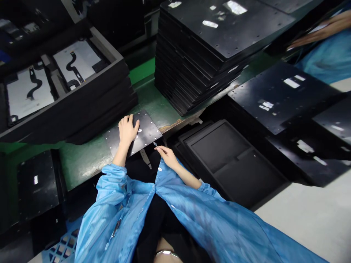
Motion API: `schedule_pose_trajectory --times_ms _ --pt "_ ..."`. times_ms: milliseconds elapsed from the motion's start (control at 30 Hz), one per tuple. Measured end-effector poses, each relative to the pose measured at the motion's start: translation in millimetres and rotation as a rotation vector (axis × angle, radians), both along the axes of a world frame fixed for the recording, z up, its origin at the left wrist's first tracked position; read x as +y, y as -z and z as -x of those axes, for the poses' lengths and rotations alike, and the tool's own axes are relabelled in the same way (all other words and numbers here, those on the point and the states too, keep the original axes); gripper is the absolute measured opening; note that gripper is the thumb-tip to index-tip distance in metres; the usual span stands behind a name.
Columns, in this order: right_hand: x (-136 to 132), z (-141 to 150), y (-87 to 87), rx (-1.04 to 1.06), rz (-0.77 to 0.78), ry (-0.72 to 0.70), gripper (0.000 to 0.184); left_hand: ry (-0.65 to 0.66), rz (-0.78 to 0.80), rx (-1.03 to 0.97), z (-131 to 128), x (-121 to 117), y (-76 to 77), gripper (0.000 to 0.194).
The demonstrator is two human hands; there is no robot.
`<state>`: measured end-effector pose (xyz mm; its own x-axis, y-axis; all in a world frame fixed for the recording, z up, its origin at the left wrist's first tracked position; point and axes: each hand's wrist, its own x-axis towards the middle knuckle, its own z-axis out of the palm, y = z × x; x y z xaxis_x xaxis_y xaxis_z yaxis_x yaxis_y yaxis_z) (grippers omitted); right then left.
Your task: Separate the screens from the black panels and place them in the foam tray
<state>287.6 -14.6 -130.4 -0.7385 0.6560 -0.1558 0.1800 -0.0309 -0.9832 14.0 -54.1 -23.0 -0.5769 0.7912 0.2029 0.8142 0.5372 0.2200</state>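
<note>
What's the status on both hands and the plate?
Left hand on dark dotted plate. Right hand pinching small slender item by plate's edge. Plate on green bench; black tray stack close behind.

A green bench top [78,160] runs slantwise from the left of the frame up toward the upper right, its surface scuffed and glossy, with a worn brown patch [171,126] along the front edge just right of centre. In the upper left, a stack of black trays [104,98] stands on it. At upper centre rises a tall stack of black panels [186,76], piled flat with slightly uneven edges, its lowest corner near the front edge. Between and below these two, a black plate [148,128] with small holes around its border lies flat at the front edge; whether it overhangs is hard to tell.
</note>
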Motion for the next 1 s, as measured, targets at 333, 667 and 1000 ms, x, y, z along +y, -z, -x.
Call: schedule_pose_trajectory --times_ms 333,667,1000 --pt "-10 6 -1.8 0.062 0.002 0.056 0.046 0.001 0.061 0.016 4 2 -2.1 0.061" --pt "13 28 -39.3 -0.001 -0.161 -0.121 0.044 0.011 0.137 0.024 1 -1 -13.8 0.06" --pt "39 13 -28.7 0.032 -0.24 -0.256 0.041 0.016 0.065 0.017 3 -3 -5.1 0.061"
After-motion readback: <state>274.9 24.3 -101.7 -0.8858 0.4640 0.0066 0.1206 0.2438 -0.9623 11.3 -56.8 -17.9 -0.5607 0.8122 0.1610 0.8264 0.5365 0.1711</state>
